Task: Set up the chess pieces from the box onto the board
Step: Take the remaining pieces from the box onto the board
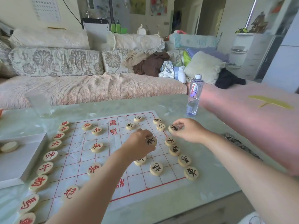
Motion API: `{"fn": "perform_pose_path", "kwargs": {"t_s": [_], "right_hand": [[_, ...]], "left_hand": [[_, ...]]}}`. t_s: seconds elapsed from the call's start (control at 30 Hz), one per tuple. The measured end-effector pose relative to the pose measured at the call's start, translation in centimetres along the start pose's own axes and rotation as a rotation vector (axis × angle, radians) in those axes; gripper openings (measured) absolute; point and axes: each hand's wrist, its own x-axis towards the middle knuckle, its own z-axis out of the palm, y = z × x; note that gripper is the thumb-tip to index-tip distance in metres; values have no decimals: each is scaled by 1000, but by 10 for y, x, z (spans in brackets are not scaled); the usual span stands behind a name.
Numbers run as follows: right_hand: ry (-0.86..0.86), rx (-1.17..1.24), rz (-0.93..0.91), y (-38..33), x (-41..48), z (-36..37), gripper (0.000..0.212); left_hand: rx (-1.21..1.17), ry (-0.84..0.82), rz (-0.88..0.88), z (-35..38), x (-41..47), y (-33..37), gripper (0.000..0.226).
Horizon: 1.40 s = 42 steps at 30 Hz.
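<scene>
Board [77, 143]: white sheet with a red grid, flat on the table [161, 207].
Left hand [140, 143]: over the board's right half, fingers curled round a black-lettered piece [151, 141].
Right hand [187, 130]: at the board's right edge, thumb and fingers pinching a second black piece [174, 128].
Red-lettered row [50, 156]: along the board's left edge.
Black-lettered row [184, 160]: down its right edge.
Box [19, 167]: just left of the board, with one blank-faced piece [9, 146] lying on it.
Water bottle [194, 96]: upright beyond the board's far right corner.

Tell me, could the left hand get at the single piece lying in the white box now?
Probably not straight away. The left hand grips a black piece over the board, so its fingers are busy. Only flat red pieces lie between it and the pale piece in the box.
</scene>
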Motion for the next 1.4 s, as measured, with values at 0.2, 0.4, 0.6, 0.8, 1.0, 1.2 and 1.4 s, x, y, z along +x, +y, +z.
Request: {"fn": "perform_pose_path", "kwargs": {"t_s": [0.2, 0.4, 0.6, 0.8, 1.0, 1.2, 1.4], "right_hand": [[47, -7, 12, 3, 43, 7, 47], [89, -91, -36, -12, 120, 38, 42], [151, -180, -96, -20, 188, 66, 29], [142, -274, -105, -20, 226, 81, 30], [182, -315, -69, -16, 237, 85, 25], [93, -321, -30, -10, 232, 85, 28], [-9, 39, -185, -55, 213, 80, 15]], "left_hand": [[-48, 58, -34, 3, 33, -3, 52], [-130, 144, -127, -3, 77, -33, 59], [-153, 196, -103, -5, 112, -61, 47], [-237, 213, -116, -2, 127, -80, 49], [-284, 243, -153, -3, 130, -82, 56], [-280, 222, -131, -3, 126, -80, 51], [-341, 275, -160, -13, 123, -83, 49]]}}
